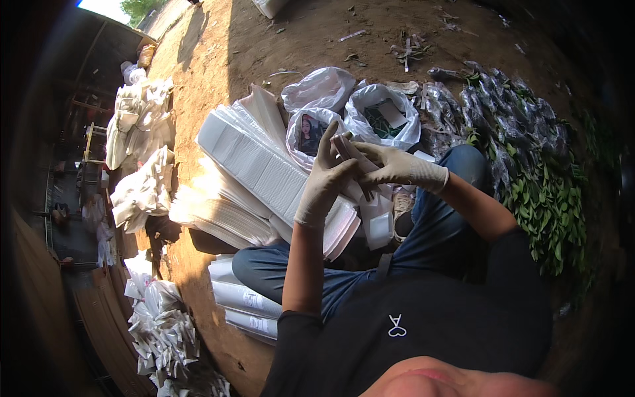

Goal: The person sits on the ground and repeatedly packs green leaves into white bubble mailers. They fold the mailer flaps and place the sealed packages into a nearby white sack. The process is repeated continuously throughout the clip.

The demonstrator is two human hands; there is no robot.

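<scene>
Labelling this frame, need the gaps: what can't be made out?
All head view:
- Pale strips: number and full outline, covered by the left hand and right hand.
- Rearmost white bag: contents, if any, hidden by its own plastic.
- Pale bundle: cut off by the top edge.
- Labels on white packs: print too small.

I'm sitting in what looks like a rough packing yard, partly in the open: earthen ground (pixel 297 46) spreads around me, and green foliage (pixel 137 8) shows between ten and eleven o'clock. Plastic-wrapped leafy plants (pixel 555 212) lie around three, white plastic sacks (pixel 317 90) stand near twelve, stacked white packaging (pixel 248 149) at ten, heaped white bundles (pixel 165 331) at eight, racks (pixel 92 142) past nine.
</scene>
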